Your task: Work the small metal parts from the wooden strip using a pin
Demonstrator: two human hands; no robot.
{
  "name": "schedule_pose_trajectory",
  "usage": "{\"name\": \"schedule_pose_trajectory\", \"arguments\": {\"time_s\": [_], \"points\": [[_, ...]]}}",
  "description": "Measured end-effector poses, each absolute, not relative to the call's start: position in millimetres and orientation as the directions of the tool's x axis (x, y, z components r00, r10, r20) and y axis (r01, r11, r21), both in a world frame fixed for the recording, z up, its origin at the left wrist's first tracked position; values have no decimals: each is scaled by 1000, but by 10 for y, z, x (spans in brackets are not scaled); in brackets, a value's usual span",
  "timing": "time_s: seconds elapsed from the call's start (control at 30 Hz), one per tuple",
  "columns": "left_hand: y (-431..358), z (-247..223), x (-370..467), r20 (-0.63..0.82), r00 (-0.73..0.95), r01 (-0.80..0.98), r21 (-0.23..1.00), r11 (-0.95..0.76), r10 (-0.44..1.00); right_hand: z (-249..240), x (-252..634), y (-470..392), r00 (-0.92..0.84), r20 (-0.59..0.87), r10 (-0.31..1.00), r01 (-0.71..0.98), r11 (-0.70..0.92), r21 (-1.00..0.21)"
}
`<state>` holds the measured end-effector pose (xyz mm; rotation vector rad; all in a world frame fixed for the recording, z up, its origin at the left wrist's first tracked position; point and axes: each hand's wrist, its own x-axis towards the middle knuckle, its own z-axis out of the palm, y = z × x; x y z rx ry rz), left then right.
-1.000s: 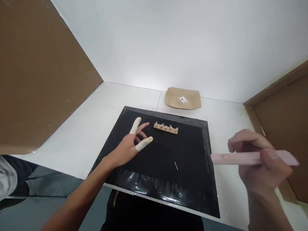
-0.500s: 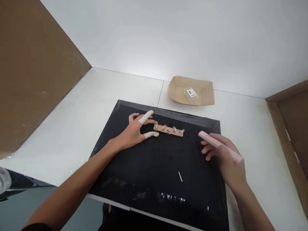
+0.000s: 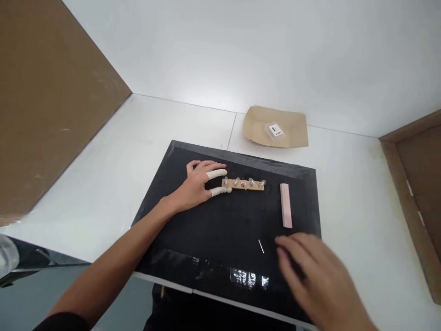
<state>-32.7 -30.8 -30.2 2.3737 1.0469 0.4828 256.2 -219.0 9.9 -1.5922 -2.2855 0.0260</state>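
Note:
My left hand [image 3: 198, 187] rests on a black mat [image 3: 206, 225], white finger cots on its thumb and index finger. Those two fingers close around the left end of a small tan strip [image 3: 255, 185] that carries several clear capsule-like pieces with metallic bits. My right hand [image 3: 317, 271], blurred by motion, hangs over the mat's lower right, holding nothing, its thumb and fingers apart. Just left of its fingertips lies a thin metal pin [image 3: 261, 247]. A pale pink bar [image 3: 285, 205] lies lengthwise on the mat, beyond the right hand and right of the strip.
Behind the mat, a brown paper tray [image 3: 296, 131] holds a small clear box with a white label [image 3: 275, 130]. Brown panels stand at the left [image 3: 51, 101] and right [image 3: 413, 184]. A white wall rises at the back of the white table [image 3: 165, 117].
The pink bar has left my right hand and lies on the mat. That hand has moved down and left, toward the pin. My left index finger has come down closer to the strip.

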Motion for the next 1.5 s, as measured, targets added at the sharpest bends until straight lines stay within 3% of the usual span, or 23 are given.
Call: {"name": "schedule_pose_trajectory", "arguments": {"time_s": [0.07,0.23,0.5,0.7,0.83,0.93,1.13,1.23,1.33,1.43,1.5], "points": [[-299,-316,-317,130,644,578,564,-590,754,34,2319,-2373,-281,221,934,922,326,-208],[-306,-342,-277,150,609,591,568,-572,779,-149,2043,-2510,-230,218,948,967,248,-59],[-306,-365,-279,155,595,571,609,-551,788,2,1892,-2365,-181,147,972,983,174,57],[-303,-394,-276,180,604,563,593,-576,776,-33,1748,-2234,-172,2,985,972,170,160],[-309,-396,-268,178,609,576,571,-585,773,-8,1909,-2100,-248,-119,961,968,252,19],[-319,-406,-266,188,617,575,556,-600,764,87,1999,-1997,-203,-188,961,979,193,-68],[-370,-464,-278,343,604,566,451,-690,719,210,1920,-1899,-142,-242,960,967,82,-240],[-400,-455,-296,380,612,555,420,-719,694,225,1900,-1881,-130,-199,971,934,52,-354],[-420,-389,-309,412,588,518,469,-715,696,256,1923,-1848,-80,-169,982,852,-21,-523],[-456,-288,-304,427,535,439,597,-672,729,278,1939,-1826,16,-180,983,710,-138,-691],[-515,-226,-285,398,514,359,705,-612,760,275,1942,-1834,48,-88,995,636,-98,-765]]}}
